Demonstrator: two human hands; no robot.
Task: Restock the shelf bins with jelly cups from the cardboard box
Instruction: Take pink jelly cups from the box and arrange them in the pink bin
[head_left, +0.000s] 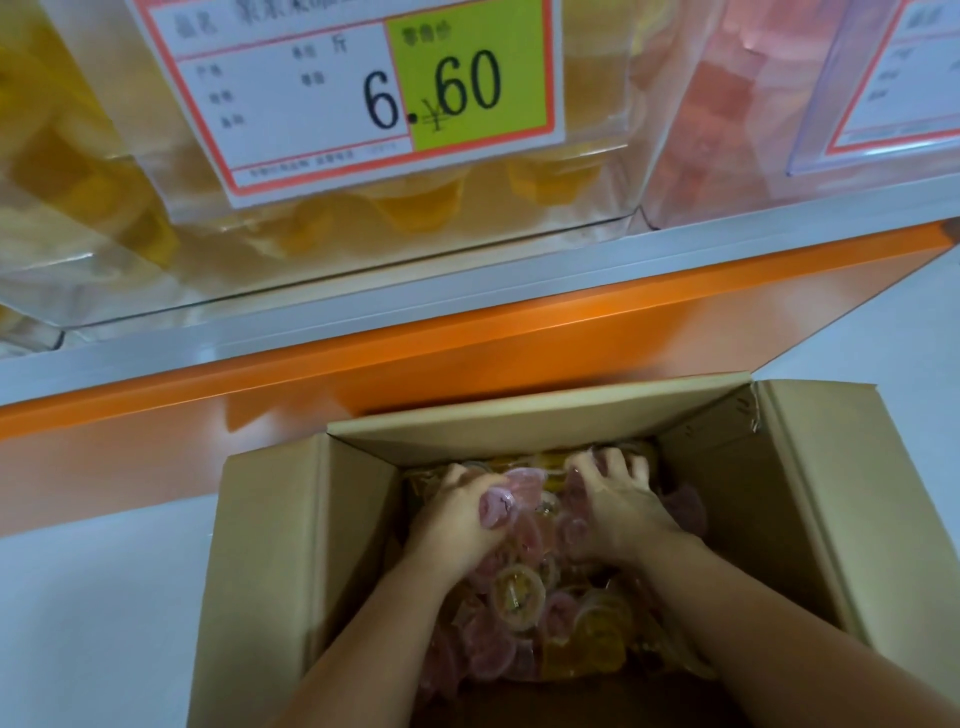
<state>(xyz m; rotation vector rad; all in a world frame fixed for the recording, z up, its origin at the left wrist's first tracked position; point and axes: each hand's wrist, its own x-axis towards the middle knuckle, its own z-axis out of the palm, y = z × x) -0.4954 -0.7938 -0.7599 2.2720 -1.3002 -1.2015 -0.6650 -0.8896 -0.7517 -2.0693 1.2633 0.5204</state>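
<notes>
Both hands work deep in the cardboard box (270, 519): left hand (457, 514) clenches pink jelly cups (494, 506), right hand (618, 501) claws into the heap, probably gripping more; blur hides it. Box sits directly below the shelf bins (363, 223), so each lift is short.

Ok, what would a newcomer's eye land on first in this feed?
The white, red-bordered price card with its green 6.60 panel, top centre on the clear plastic bin of yellow jelly cups. Below, the left hand and right hand dig into the open brown cardboard box, the left gripping pink jelly cups.
</notes>
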